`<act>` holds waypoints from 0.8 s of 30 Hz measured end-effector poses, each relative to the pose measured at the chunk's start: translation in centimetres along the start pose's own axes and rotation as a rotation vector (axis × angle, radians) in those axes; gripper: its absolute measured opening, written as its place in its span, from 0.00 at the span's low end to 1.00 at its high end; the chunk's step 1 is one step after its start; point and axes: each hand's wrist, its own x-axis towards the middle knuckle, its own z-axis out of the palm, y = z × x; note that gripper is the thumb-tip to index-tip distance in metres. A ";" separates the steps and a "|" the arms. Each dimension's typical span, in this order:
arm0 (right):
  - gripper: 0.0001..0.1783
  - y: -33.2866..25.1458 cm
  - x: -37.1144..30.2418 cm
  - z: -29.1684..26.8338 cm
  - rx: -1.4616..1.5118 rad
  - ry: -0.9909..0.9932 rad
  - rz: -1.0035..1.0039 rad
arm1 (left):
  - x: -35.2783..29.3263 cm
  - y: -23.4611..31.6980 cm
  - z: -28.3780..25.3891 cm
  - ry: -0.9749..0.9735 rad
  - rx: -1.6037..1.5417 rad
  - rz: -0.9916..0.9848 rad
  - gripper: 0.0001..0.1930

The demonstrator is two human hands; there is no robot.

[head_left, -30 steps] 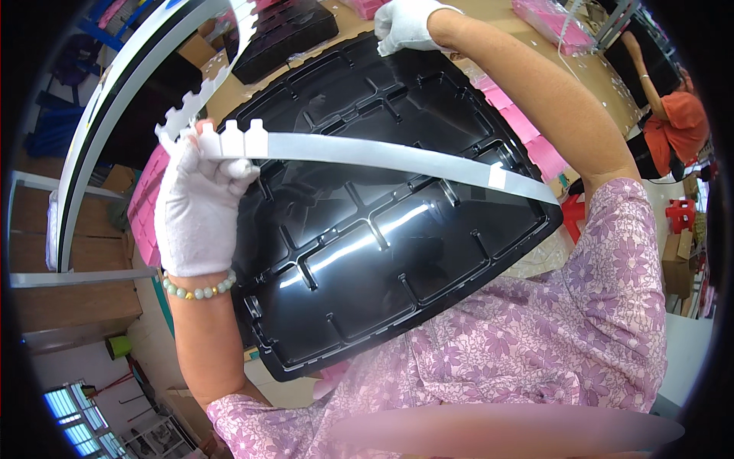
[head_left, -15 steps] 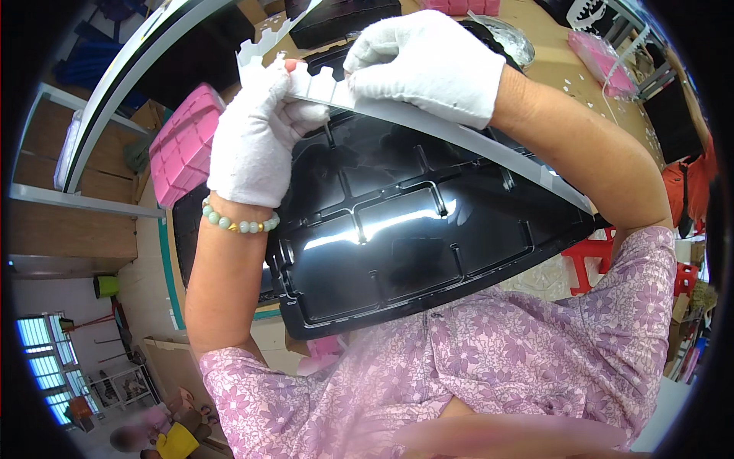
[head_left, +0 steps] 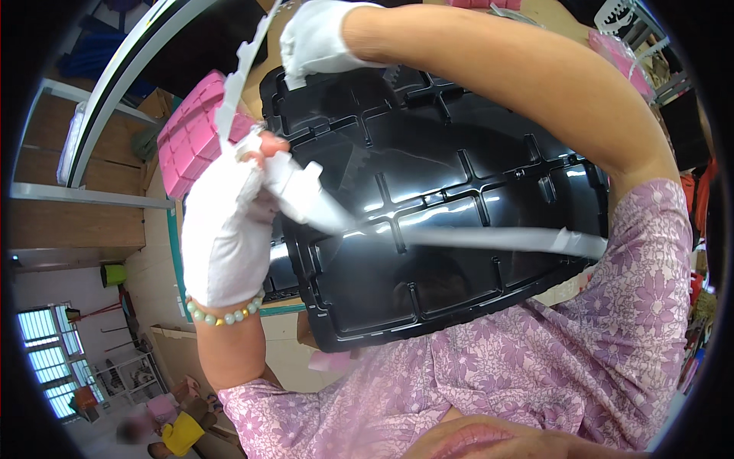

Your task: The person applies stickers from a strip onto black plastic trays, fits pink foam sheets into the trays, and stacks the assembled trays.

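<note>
My left hand [head_left: 223, 229], in a white glove with bare fingertips, is closed on a long white notched plastic strip [head_left: 497, 239]. One length of the strip rises from the fingers toward the top; the other hangs to the right, blurred, over a shiny black moulded plastic tray [head_left: 359, 294]. My right hand [head_left: 317, 38], also gloved in white, reaches over the tray's far left corner. Its fingers curl downward and look closed, and anything within them is hidden. The tray lies tilted before me, its near edge close to my body.
Left of the tray stands a pink woven-looking block [head_left: 191, 141], beside a grey metal frame [head_left: 92, 200]. A clear-wrapped pink bundle [head_left: 619, 61] is at the far right. Another person in yellow [head_left: 182, 434] sits at the lower left.
My right hand has let go of the strip and moved far left to the tray's corner. My left hand has come down nearer with the strip, whose right part now swings over the tray.
</note>
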 end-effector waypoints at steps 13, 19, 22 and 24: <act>0.16 -2.9 -2.0 0.3 0.190 0.193 0.564 | 1.3 -0.2 -0.3 0.062 0.034 0.002 0.16; 0.14 -3.5 -9.7 1.2 0.599 0.598 -0.149 | 3.0 -1.3 0.0 0.050 -0.004 0.057 0.16; 0.15 -6.2 -11.8 1.0 0.510 0.821 -0.237 | 3.6 -1.8 0.5 0.022 0.013 0.052 0.16; 0.16 -7.8 -13.0 0.2 0.658 0.717 0.046 | 3.5 -1.8 0.6 -0.022 0.055 0.042 0.16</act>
